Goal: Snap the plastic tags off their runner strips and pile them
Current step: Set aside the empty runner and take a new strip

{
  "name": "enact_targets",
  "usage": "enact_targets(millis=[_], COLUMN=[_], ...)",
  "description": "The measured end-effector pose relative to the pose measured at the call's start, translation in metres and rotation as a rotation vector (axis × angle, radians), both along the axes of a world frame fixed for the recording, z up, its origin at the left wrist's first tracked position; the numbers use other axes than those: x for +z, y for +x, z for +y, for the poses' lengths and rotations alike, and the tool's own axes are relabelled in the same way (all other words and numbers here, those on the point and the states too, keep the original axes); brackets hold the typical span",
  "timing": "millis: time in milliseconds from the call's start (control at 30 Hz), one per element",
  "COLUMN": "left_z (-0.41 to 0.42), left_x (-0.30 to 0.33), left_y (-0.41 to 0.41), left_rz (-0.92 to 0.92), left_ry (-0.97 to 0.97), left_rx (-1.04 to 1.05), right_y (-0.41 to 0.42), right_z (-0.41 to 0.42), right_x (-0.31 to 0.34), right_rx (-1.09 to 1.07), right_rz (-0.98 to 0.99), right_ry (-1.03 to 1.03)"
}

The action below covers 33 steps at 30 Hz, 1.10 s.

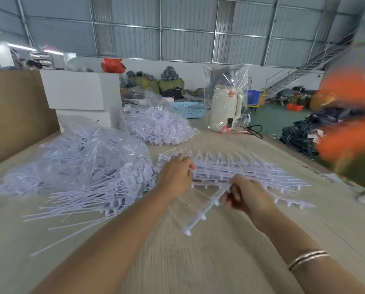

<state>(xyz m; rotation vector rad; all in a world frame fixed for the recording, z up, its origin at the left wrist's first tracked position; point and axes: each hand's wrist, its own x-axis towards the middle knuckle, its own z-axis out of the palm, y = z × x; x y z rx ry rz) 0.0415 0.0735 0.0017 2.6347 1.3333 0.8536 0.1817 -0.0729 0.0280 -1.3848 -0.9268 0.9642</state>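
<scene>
A stack of white runner strips with tags attached [247, 172] lies across the middle of the table. My left hand [175, 175] rests on the stack's left end, fingers curled over its edge. My right hand [243, 196] grips a bare white runner strip [205, 209] that slants down toward me, its stubs showing. A spread pile of loose white tags [105, 187] lies to the left of my left hand.
Two clear bags of tags [79, 153] [160, 126] sit behind the pile. White boxes [79, 90], a blue basket [188, 110] and a bagged white kettle [225, 109] stand farther back. A blurred person in orange [351, 124] is at the right edge. A brown board [14, 113] stands left.
</scene>
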Motion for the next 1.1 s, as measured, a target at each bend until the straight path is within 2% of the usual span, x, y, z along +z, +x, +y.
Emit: enact_targets(millis=[67,200,267,333,367,400,500,533,600,667,767,933,1100], left_z=[0.000,0.005,0.007,0.010,0.011,0.012,0.015,0.016,0.018,0.020,0.022,0.024,0.020], left_x=[0.003,0.004,0.000,-0.005,-0.006,-0.007,-0.006,-0.004,0.001,0.005,0.009,0.015,0.016], left_y=[0.006,0.022,0.028,0.032,0.034,0.035,0.036,0.035,0.033,0.032,0.035,0.036,0.047], left_rz=[0.079,0.251,0.323,0.341,0.323,0.305,0.306,0.306,0.290,0.292,0.311,0.312,0.456], left_ry=[0.014,-0.020,-0.016,0.000,-0.002,-0.001,0.035,0.031,0.005,-0.011,-0.062,-0.047,0.026], left_rx=[-0.049,-0.089,-0.126,-0.106,-0.077,-0.047,-0.012,-0.010,-0.009,-0.001,0.075,0.186,0.248], right_y=[0.000,0.008,0.014,0.021,0.024,0.025,0.025,0.024,0.021,0.013,-0.001,-0.011,-0.026], right_z=[-0.004,-0.013,-0.017,-0.016,-0.016,-0.014,-0.012,-0.011,-0.008,-0.005,-0.011,-0.037,-0.066], right_x=[-0.008,-0.011,-0.006,-0.007,-0.010,-0.014,-0.023,-0.023,-0.021,-0.015,-0.008,-0.001,0.011], right_rx=[0.156,0.299,0.243,0.095,0.007,-0.072,-0.225,-0.258,-0.282,-0.266,-0.193,-0.300,-0.344], right_rz=[-0.053,-0.072,-0.173,-0.217,-0.154,-0.005,0.714,0.870,1.003,0.979,0.795,0.560,0.448], right_ry=[-0.219,-0.412,-0.426,-0.329,-0.252,-0.178,-0.040,-0.009,0.041,0.020,-0.015,0.207,0.303])
